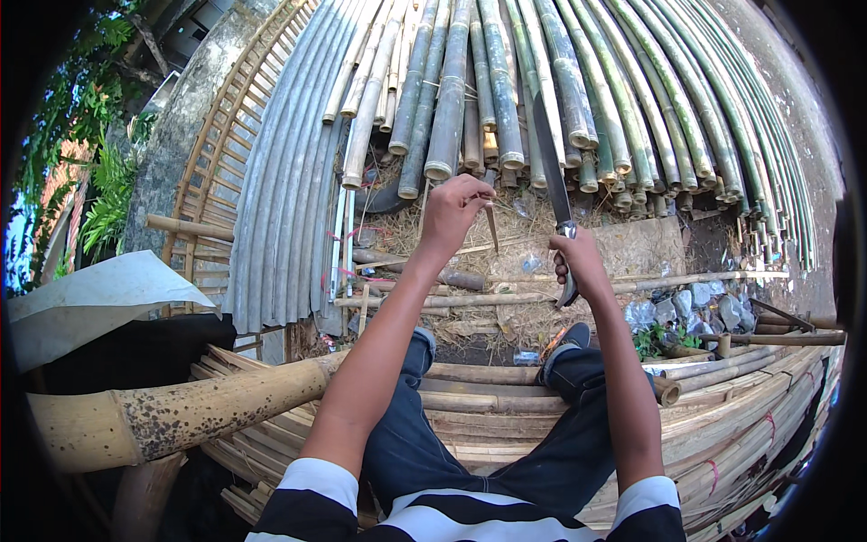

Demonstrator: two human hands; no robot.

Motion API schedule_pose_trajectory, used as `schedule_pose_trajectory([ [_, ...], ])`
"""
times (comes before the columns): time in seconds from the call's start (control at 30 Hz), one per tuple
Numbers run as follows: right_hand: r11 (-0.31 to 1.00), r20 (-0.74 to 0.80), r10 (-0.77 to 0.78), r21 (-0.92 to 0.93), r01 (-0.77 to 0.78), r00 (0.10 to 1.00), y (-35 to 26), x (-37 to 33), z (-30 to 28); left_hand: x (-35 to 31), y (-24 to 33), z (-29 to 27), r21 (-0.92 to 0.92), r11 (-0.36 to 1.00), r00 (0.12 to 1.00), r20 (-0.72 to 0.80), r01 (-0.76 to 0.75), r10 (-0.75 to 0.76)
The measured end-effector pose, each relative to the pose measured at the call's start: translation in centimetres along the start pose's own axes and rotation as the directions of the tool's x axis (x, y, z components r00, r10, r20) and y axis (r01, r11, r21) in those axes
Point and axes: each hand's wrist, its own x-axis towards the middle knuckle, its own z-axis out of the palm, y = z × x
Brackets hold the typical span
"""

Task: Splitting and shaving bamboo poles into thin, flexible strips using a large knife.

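My left hand (452, 212) is raised in front of me, with its thumb and fingertips pinched together on a short, thin bamboo strip (492, 229) that hangs down and tapers toward its lower end. To the right, my right hand (582, 262) is wrapped round the dark handle of a machete (550, 154). Its long blade points up and away from me, clear of the strip. Beyond both hands lie the cut ends of many stacked green bamboo poles (447, 117).
A thick spotted bamboo pole (217, 406) juts in from the left. Split bamboo lengths (741, 402) lie beneath my legs and to the right. Grey corrugated sheets (280, 181) and a bamboo ladder-like frame (221, 126) stand at the left. Rocks (700, 303) lie right of my foot.
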Motion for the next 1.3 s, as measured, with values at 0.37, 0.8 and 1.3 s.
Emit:
schedule_pose_trajectory([
  [0.37,0.998,0.081,0.059,-0.018,-0.058,0.995,3.7,0.7,0.0,0.2,0.9,0.9,0.143,0.986,0.997,-0.005,-0.081,0.082],
  [0.8,0.993,0.107,0.054,0.101,-0.065,0.993,5.8,1.5,2.5,0.2,-0.4,0.9,-0.032,0.996,0.991,-0.107,0.084,-0.087],
  [1.3,0.978,0.277,0.049,0.18,-0.102,0.96,8.2,0.3,5.4,-0.2,0.0,2.2,0.03,0.999,0.991,-0.133,-0.019,0.023],
])
